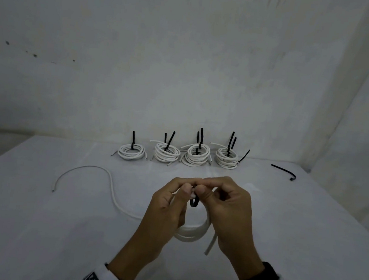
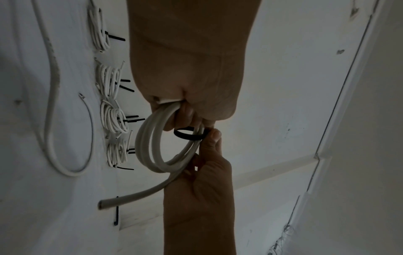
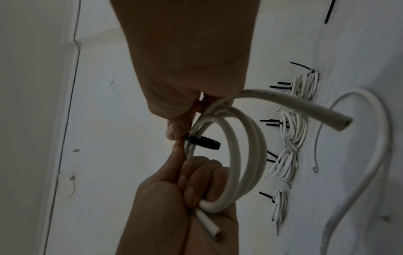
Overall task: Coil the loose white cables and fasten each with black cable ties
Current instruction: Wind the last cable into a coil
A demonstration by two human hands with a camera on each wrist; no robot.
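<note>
Both hands are up off the worktop [image 1: 33,226] with the coil [image 1: 191,235] held between them, out in front of the four finished bundles [image 1: 178,155] lined up at the back. The left hand [image 1: 167,208] has its fingers curled through the loops and grips them, while the right hand [image 1: 231,208] pinches the black cable tie [image 1: 194,201] at the top of the ring, thumb and forefinger tight on it.

Biggest risk, honestly: the tie only looks loosely looped, so if the pinch slips before it's cinched, the stiff loops probably spring open. The long tail [image 1: 88,175] trailing left across the worktop could also drag the coil sideways.

Orientation: the ring stands roughly on edge, its opening facing toward the person, with the tie crossing the strands at the top. The short cut end [image 1: 210,245] pokes down and to the right.
</note>
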